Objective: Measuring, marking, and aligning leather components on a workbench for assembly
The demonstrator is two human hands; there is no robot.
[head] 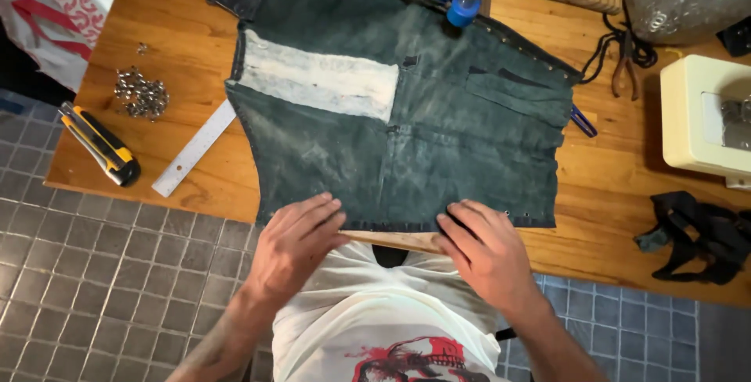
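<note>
Wooden worktop (618,194) over grey floor tiles; dark leather (407,116) lies spread at its middle; my left hand (293,245) and right hand (485,253) press flat on its 6 o'clock hem, grasping nothing, likely to keep it smooth; ruler (195,147) and knife (100,143) at 9 o'clock.

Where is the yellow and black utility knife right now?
In the head view, the yellow and black utility knife lies at the wooden table's left edge, between the pile of silver rivets and the steel ruler.

Dark green garment (438,139) with white patch (321,81), yellow-black knife (100,143)
</note>
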